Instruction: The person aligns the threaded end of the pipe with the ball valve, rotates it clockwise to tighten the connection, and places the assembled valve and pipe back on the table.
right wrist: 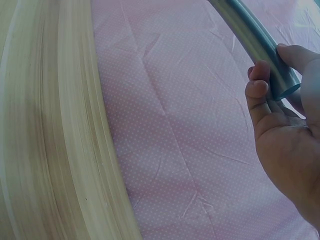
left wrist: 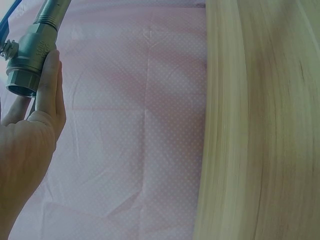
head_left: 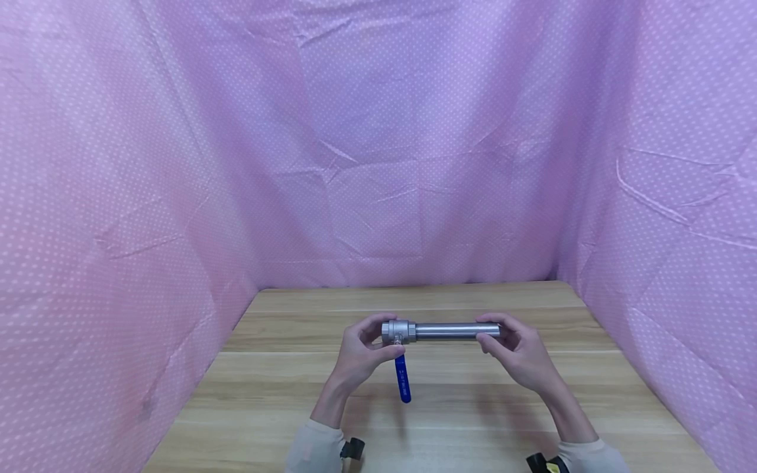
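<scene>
A steel ball valve (head_left: 399, 331) with a blue lever handle (head_left: 403, 380) is joined to a straight metal pipe (head_left: 449, 331), the two held level above the table. My left hand (head_left: 359, 351) grips the valve body, its thumb by the base of the lever, which points toward me. At the pipe's far end my right hand (head_left: 520, 353) pinches the tube between thumb and fingers. Threads show where pipe meets valve (left wrist: 31, 57) in the left wrist view. The pipe's open end (right wrist: 287, 90) faces the right palm in the right wrist view.
Beneath the hands lies a wood-grain table (head_left: 266, 394). Pink dotted cloth (head_left: 378, 164) hangs behind it and along both sides. Black wrist cameras sit at the cuffs of both sleeves (head_left: 316, 448).
</scene>
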The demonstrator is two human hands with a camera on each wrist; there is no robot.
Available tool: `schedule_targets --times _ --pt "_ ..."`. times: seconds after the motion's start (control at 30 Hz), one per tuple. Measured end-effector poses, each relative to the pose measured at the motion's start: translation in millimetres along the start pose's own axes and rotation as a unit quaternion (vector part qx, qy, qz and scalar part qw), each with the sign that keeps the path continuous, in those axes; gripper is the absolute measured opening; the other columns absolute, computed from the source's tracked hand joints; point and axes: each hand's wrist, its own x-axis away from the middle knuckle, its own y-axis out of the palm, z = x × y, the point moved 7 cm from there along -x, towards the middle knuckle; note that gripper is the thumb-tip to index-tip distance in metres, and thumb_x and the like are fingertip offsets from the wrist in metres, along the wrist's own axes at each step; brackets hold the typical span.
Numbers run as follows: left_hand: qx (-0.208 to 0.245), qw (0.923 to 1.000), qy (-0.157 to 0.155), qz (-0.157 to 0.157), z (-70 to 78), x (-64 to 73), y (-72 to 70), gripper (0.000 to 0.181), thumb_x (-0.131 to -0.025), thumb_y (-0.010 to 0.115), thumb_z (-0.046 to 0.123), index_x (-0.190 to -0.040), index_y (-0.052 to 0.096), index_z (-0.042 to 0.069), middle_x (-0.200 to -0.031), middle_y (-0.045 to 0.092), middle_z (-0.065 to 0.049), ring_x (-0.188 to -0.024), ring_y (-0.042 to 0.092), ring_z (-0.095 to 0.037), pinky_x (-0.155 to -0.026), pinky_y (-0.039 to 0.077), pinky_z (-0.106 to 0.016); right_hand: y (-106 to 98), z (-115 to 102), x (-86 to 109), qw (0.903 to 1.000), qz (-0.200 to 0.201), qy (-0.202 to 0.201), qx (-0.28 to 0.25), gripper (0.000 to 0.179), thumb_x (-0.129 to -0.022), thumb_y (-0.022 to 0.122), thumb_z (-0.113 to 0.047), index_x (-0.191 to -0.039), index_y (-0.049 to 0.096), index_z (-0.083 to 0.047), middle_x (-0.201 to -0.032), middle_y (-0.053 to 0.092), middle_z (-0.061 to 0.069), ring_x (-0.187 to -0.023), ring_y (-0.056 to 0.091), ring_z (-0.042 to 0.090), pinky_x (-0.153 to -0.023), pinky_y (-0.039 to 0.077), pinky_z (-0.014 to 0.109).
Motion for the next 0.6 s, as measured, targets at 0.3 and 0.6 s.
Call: schedule_targets --times 0.3,0.6 --pt "-0.008 1.0 -0.001 0.001 -0.5 0.6 -0.5 0.064 -0.091 0.091 0.004 -0.149 0.065 -0.004 -0.144 0.067 -0.016 -0.127 0.07 -0.018 -0.11 0.067 -0.032 1.7 0.3 0.6 0.9977 -0.027 -0.013 -0.06 0.044 -0.093 0.074 0.023 -0.135 0.063 0.015 -0.113 0.078 -0.008 -0.095 0.081 0.004 -0.076 0.07 0.022" --pt "-0.007 1.0 -0.001 0.004 -0.5 1.1 -0.6 0.059 -0.091 0.091 0.004 -0.145 0.071 0.007 -0.142 0.068 -0.014 -0.127 0.07 -0.018 -0.11 0.068 -0.033 1.6 -0.7 0.5 0.997 -0.028 -0.025 -0.067 0.044 -0.092 0.074 0.024 -0.133 0.06 0.02 -0.105 0.08 -0.005 -0.085 0.079 0.005 -0.066 0.067 0.023"
